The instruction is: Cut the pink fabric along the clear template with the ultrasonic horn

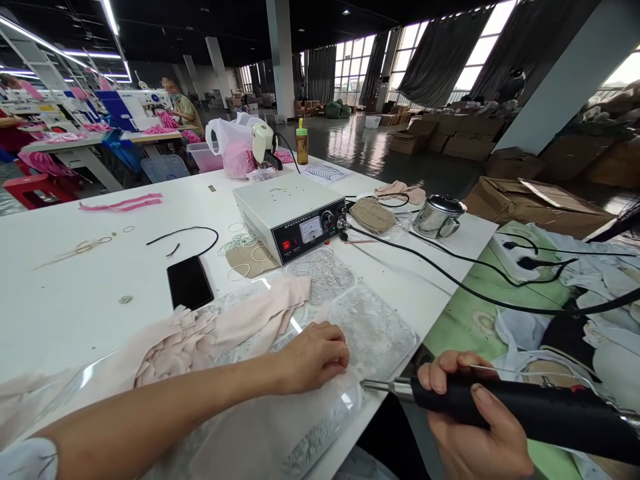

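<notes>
The sheer fabric [250,430] lay on the near side of the table [107,267], under your left hand [313,357]; its fingers curled down, though whether they pinched cloth I couldn't tell. Your right hand [475,413] grasped the black tool [545,417], tip beside the fabric's right edge. Work seemed midway: the ruffled piece [173,347] at left looked formed, this fabric plain. A control box [275,200] stood beyond.
</notes>
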